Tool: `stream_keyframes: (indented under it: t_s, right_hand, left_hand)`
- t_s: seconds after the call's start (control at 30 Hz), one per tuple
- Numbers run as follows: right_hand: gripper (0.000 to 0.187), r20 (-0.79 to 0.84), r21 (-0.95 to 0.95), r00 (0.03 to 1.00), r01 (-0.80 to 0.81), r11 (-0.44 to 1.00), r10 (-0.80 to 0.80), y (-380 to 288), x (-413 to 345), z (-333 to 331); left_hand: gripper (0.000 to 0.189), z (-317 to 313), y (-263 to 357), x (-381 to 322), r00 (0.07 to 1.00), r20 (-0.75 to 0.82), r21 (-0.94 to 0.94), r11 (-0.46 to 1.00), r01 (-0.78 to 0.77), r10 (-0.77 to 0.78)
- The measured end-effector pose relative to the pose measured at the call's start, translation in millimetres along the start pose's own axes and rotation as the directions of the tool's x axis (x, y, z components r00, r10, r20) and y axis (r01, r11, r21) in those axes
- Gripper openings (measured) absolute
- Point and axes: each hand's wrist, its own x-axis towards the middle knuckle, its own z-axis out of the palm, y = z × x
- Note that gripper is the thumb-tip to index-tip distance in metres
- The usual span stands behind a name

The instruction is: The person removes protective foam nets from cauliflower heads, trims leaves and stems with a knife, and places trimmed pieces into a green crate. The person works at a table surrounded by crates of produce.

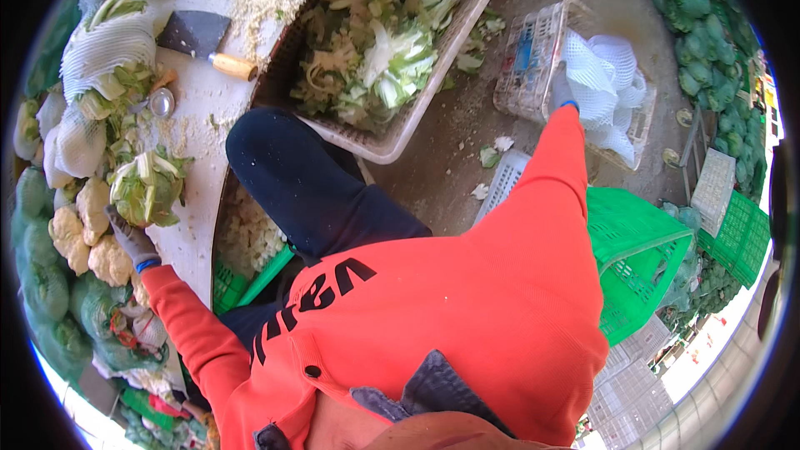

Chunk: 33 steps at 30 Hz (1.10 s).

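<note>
My left hand (pixel 131 240), in a grey glove, holds a leafy cauliflower (pixel 147 190) by its lower side over the edge of the white work surface (pixel 197 200). Trimmed cauliflower heads (pixel 94 212) lie beside that hand. Further up the surface are cauliflowers in white foam nets (pixel 109 56) and a cleaver (pixel 197 34) with a wooden handle. My right hand (pixel 562 90), also gloved, reaches far out to a plastic crate (pixel 540 56) and touches the white foam net sleeves (pixel 609 81) in it. Its fingers are partly hidden, so its grip is unclear.
A large crate (pixel 450 100) of cut leaves stands before my knee. Green crates (pixel 637 250) are by my right arm. A small round metal object (pixel 162 102) lies near the cleaver. Bagged green vegetables (pixel 694 31) are stacked at far right.
</note>
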Motion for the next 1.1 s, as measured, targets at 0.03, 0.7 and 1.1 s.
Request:
stream_keyframes:
  t_s: [0.03,0.7,1.1]
  right_hand:
    - [0.092,0.057,0.038,0.998,-0.038,0.999,0.036,-1,6,7]
    - [0.064,0.033,-0.015,0.837,0.547,0.837,-0.546,-22,-58,72]
    - [0.062,0.486,0.09,0.868,0.064,0.994,-0.1,-40,-126,-81]
  left_hand:
    - [0.065,-1,10,-3,0.999,0.023,-0.081,0.996,0.025,-0.023]
    - [0.072,17,31,-5,0.963,0.046,-0.446,0.857,0.258,-0.266]
    - [0.039,34,30,-27,0.985,-0.106,-0.21,0.966,-0.153,0.133]
